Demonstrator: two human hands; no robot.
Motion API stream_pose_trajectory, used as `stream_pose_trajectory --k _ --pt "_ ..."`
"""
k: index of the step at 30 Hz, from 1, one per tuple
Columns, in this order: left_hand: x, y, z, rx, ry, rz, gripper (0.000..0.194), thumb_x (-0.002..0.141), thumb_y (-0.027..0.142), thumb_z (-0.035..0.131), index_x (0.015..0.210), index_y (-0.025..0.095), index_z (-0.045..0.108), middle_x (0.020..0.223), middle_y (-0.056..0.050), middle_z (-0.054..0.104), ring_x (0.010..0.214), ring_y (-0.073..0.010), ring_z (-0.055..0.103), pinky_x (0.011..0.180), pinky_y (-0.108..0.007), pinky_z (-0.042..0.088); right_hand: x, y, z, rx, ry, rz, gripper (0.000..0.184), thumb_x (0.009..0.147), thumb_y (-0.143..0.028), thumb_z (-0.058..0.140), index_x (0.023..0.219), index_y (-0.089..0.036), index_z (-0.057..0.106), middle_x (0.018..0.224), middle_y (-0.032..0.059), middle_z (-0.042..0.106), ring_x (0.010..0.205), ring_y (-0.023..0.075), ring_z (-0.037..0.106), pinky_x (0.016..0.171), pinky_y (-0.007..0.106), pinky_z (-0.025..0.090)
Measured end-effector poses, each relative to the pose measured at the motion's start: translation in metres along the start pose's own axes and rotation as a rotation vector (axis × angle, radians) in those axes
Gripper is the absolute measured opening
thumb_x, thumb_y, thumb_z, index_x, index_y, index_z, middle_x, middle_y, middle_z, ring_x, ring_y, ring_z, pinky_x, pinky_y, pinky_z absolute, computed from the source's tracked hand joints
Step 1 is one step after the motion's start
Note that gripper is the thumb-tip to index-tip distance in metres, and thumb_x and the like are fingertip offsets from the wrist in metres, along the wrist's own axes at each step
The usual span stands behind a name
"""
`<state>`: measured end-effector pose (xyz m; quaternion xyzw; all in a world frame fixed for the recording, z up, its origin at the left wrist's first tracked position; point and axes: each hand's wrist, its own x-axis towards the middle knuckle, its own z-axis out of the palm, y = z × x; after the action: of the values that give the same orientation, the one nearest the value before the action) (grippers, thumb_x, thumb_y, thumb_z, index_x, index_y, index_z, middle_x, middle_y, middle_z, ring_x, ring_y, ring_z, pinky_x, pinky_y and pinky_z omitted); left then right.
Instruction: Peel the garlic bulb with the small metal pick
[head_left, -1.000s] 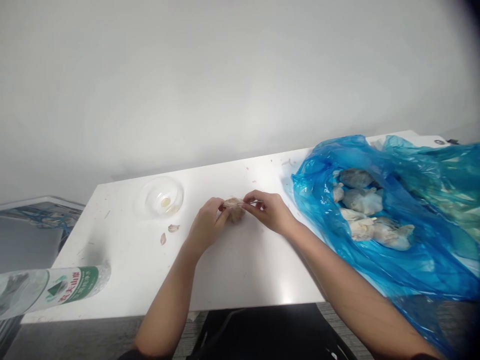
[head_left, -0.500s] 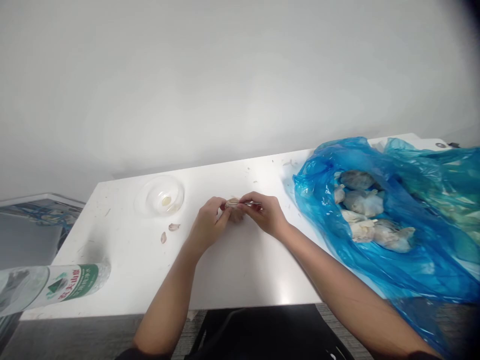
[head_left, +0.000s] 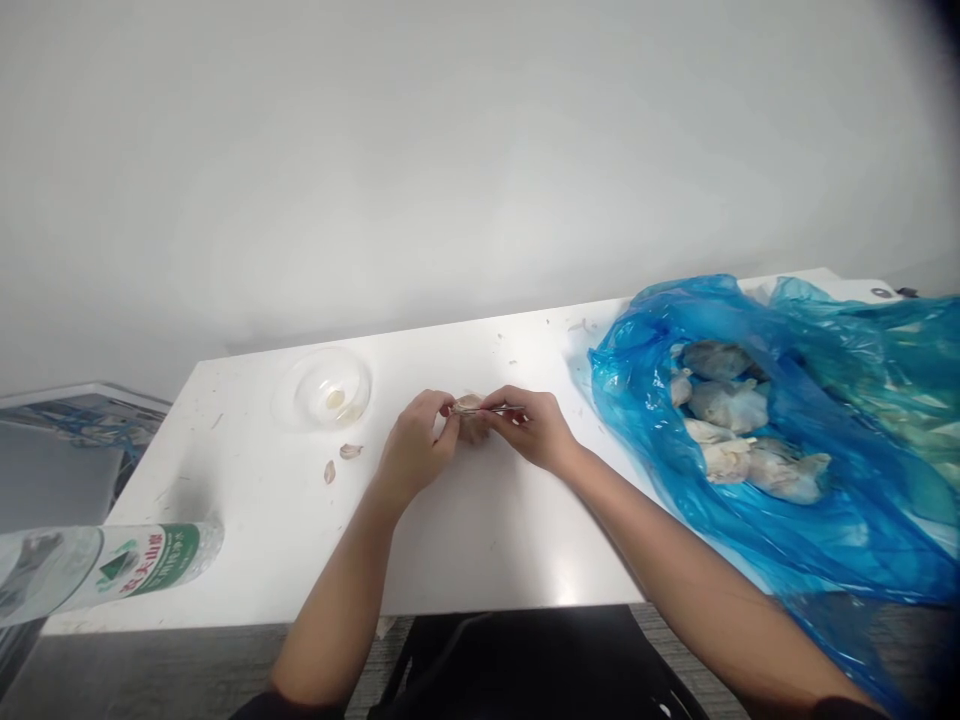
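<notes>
Near the middle of the table, my left hand [head_left: 415, 442] is closed, thumb and fingers pinching a small pale garlic clove [head_left: 460, 407], mostly covered by the fingertips. My right hand [head_left: 536, 430] is closed around a thin metal tool [head_left: 504, 408], whose tip reaches the clove; its exact kind is too small to tell. Papery, brownish garlic skin [head_left: 472, 430] shows on the table beneath and between the hands. Two unpeeled cloves [head_left: 350, 451] lie left of my left hand. Behind them is a clear bowl [head_left: 289, 392] with pale peeled garlic [head_left: 335, 399] inside.
A blue plastic bag [head_left: 637, 400] lies spread on the right, holding several garlic bulbs [head_left: 727, 405]. Beyond it is a greenish bag [head_left: 885, 350]. A large water bottle [head_left: 142, 562] stands at the near left. Skin scraps dot the white table [head_left: 480, 550]; a wall rises behind.
Both hands stay in nearly the same place, with the tool still against the clove. The whole view has shifted very slightly; nothing has been let go.
</notes>
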<state>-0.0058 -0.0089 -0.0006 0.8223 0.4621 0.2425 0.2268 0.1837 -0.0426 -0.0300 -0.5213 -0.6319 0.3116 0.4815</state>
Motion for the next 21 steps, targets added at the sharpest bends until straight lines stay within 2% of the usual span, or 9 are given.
stream_pose_trajectory --k 8,15,21 --pt "-0.0007 -0.0037 0.0017 0.010 0.026 0.032 0.006 0.089 0.017 0.052 0.091 0.019 0.057 0.086 -0.002 0.061 0.077 -0.0149 0.055 0.070 -0.029 0.045 -0.0003 0.0082 0.0045 0.030 -0.010 -0.058 0.018 0.090 -0.038 0.062 0.085 -0.022 0.068 0.076 0.0019 0.072 0.063 0.0131 0.063 0.059 0.025 0.048" --pt "0.0001 -0.0038 0.0020 0.005 0.044 0.059 0.006 0.089 0.016 0.053 0.092 0.019 0.058 0.086 -0.002 0.062 0.078 -0.0143 0.056 0.072 -0.028 0.046 0.0008 0.0026 0.0026 0.008 0.025 -0.040 0.018 0.088 -0.039 0.064 0.085 -0.022 0.068 0.069 0.0009 0.068 0.055 0.0108 0.055 0.051 0.023 0.040" --pt "-0.0001 -0.0033 0.0011 0.010 0.041 0.061 0.006 0.089 0.016 0.053 0.092 0.019 0.058 0.085 -0.002 0.063 0.078 -0.0145 0.056 0.072 -0.029 0.047 0.0013 0.0038 0.0035 0.042 -0.014 -0.044 0.017 0.089 -0.037 0.062 0.087 -0.022 0.069 0.069 0.0007 0.068 0.056 0.0107 0.055 0.053 0.024 0.041"
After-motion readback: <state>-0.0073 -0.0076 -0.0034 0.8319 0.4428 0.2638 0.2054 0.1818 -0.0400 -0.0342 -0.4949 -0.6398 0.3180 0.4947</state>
